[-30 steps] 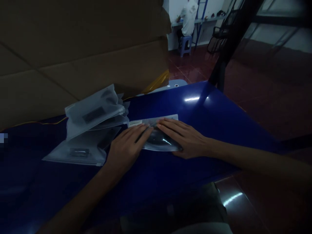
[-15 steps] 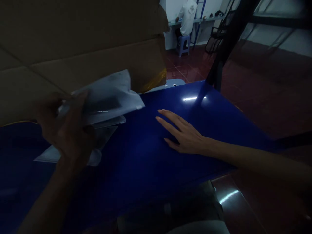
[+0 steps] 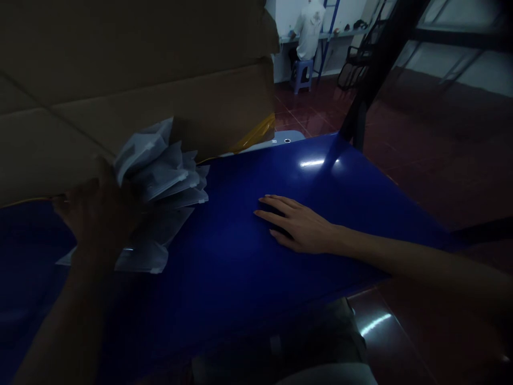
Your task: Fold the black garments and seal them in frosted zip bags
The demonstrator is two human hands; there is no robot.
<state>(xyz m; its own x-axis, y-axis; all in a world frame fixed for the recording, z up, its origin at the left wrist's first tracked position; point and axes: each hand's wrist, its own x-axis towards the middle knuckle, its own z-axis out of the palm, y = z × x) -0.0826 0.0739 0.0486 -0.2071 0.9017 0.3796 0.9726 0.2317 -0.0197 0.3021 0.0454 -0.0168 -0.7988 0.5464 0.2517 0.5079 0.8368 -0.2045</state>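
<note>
Firstly, bags: a bundle of frosted plastic bags [image 3: 164,184] stands fanned and overlapping near the left edge of the glossy blue surface [image 3: 240,256], close to its far side; the lowest bag rests on the surface. Dark contents are too dim to identify.

Left hand: the left hand [image 3: 96,214] is clenched on the bundle's left end, though its fingers are partly lost in shadow.

Right hand: the right hand [image 3: 296,224] is released, lying palm down on the surface right of centre, with its fingers lightly curved and holding nothing.

Progress: all bags in view are gathered in this one bundle. They overlap too much for a count, and their closures cannot be made out.

Adjacent: a brown cardboard sheet [image 3: 120,69] rises along the far left edge, with amber tape [image 3: 256,133] at its lower corner and a thin yellow wire [image 3: 32,200] lying left of the bundle.

Beyond: past the far edge are a black metal post [image 3: 360,117], a red tile floor [image 3: 441,160], and a co-worker [image 3: 308,32] seated at a wall bench on a blue stool [image 3: 301,75].
</note>
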